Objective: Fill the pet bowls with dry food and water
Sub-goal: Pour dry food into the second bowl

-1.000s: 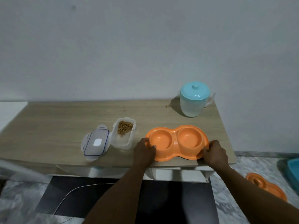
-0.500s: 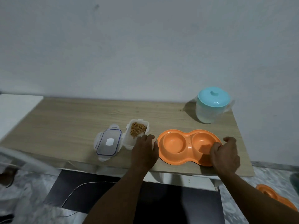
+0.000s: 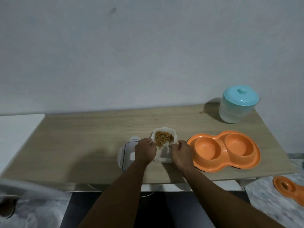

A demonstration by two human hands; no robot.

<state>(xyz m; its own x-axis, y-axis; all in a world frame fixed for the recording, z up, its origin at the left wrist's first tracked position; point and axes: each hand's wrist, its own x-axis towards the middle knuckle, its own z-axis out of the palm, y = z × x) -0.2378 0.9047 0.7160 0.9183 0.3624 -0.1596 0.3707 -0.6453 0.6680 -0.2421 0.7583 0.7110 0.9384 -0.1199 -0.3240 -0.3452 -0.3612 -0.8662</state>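
A clear plastic food container [image 3: 163, 142] with brown dry kibble in its far half sits mid-table. My left hand [image 3: 145, 151] grips its left side and my right hand [image 3: 181, 153] grips its right side, fingers curled over the rim. The container's clear lid [image 3: 126, 155] lies flat just left of it, partly hidden by my left hand. The orange double pet bowl [image 3: 224, 151] rests to the right, both wells without food or water. A translucent water jug with a teal lid [image 3: 238, 106] stands at the table's back right corner.
The wooden table [image 3: 82, 137] stands against a white wall. A second orange pet bowl [image 3: 289, 188] lies on the marbled floor at lower right. A white surface [image 3: 16, 129] adjoins the table's left end. A thin white cable hangs under the table's front edge.
Both hands let go of the orange double bowl and moved left to the food container, which they now hold by its sides. The camera view shifted left.
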